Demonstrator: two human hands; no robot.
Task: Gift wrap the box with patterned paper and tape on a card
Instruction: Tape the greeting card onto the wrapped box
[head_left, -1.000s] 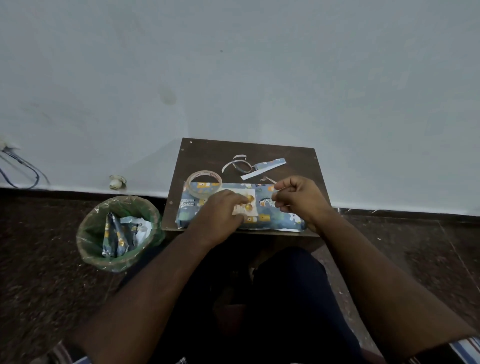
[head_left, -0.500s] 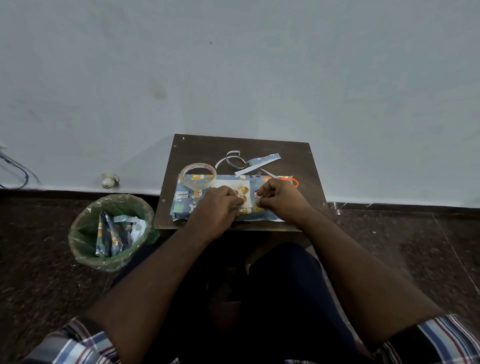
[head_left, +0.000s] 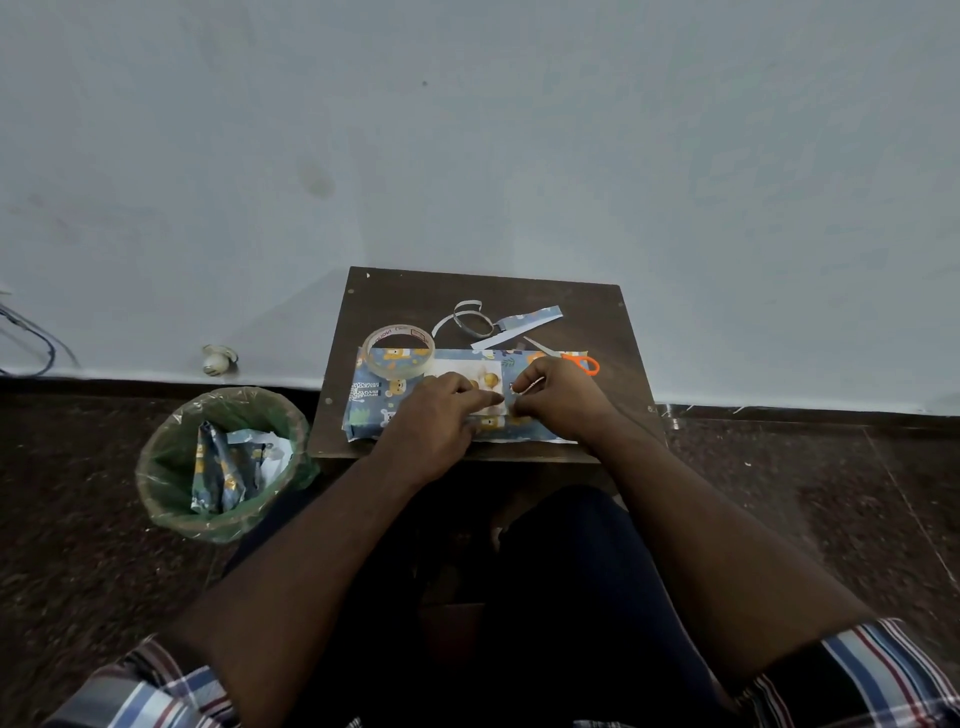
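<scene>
Both hands lowered onto card (head_left: 470, 375) — bin (head_left: 171, 457) holds scraps (head_left: 221, 470).

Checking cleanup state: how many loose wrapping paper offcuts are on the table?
2 visible: a patterned strip at the table's far side, and a curled thin strip just left of it. The hands or wrapped box may hide others.

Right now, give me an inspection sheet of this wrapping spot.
Surface: small dark table against the wall.
Job's things: wrapped box lies flat; white card on top; tape roll rests on its far left corner.
Clutter: paper strips; orange-handled scissors.
Grip: left hand presses the card; right hand pinches at its right edge, tape piece not discernible.
Cables: wires at far left wall.
Surroundings: bin holding paper scraps.
</scene>
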